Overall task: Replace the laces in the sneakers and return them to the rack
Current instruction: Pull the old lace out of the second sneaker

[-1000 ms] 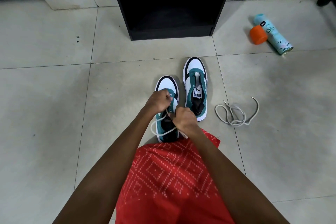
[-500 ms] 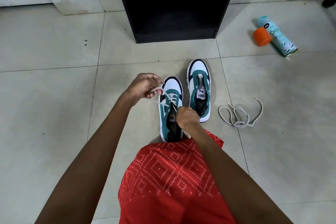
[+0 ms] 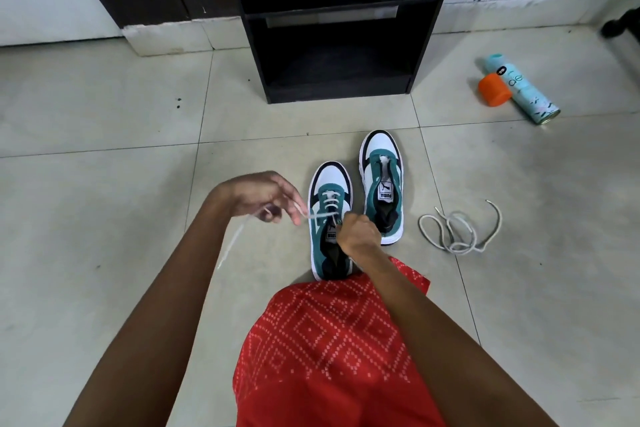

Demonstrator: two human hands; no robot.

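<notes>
— What does the left hand have?

— I see the left hand (image 3: 258, 194) raised just left of the near sneaker (image 3: 330, 177), a teal-and-white low shoe with a black toe rim. Its thumb and first fingers pinch the white lace (image 3: 329, 199); the other fingers hang loosely spread. The lace runs taut from the laced eyelets near the toe to that pinch, and its blurred free end trails down and left above the pale tiled floor (image 3: 104, 114).

— And the right?

— The right hand (image 3: 358, 236) is curled tight on the near sneaker's tongue, gripping it. Whether a lace end sits inside the fist, I cannot tell.

— Where is the pair?

— Both stand upright, toes toward the black rack (image 3: 339, 94) at the floor's far edge, apart from it. The far sneaker (image 3: 381, 149), same colours and unlaced, stands just beside the near one on its right. A loose grey-white lace (image 3: 459, 248) lies coiled further right. Toward the far right corner a teal spray can (image 3: 523, 94) lies touching an orange cap (image 3: 493, 90).
</notes>
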